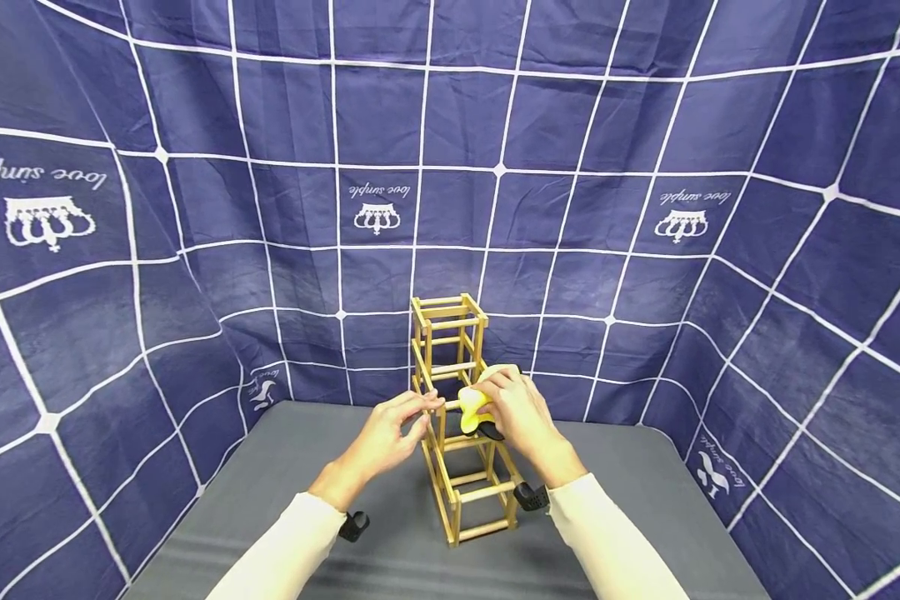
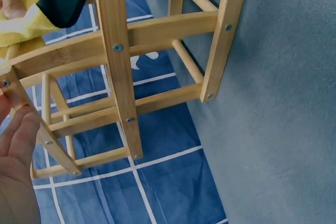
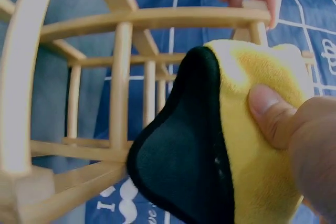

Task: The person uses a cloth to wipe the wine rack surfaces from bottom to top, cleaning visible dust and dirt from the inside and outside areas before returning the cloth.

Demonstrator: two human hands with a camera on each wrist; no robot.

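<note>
A stepped wooden rack (image 1: 465, 492) of slats and round rungs stands on the grey surface. My right hand (image 1: 520, 417) grips a folded cloth (image 3: 262, 171), yellow on one side and dark on the other, its thumb pressed on the yellow face. The cloth lies against a rung near the middle of the rack. At the rack's left side, my left hand (image 1: 390, 433) holds the wooden frame by a post near that rung, with fingertips (image 2: 23, 129) on the wood. Part of the left hand's grip is hidden in the left wrist view.
A blue curtain (image 1: 570, 208) with white grid lines hangs behind and at both sides. The grey surface (image 1: 285, 475) spreads around the rack's base. The rack's taller tier (image 1: 450, 312) rises at the back, close to the curtain.
</note>
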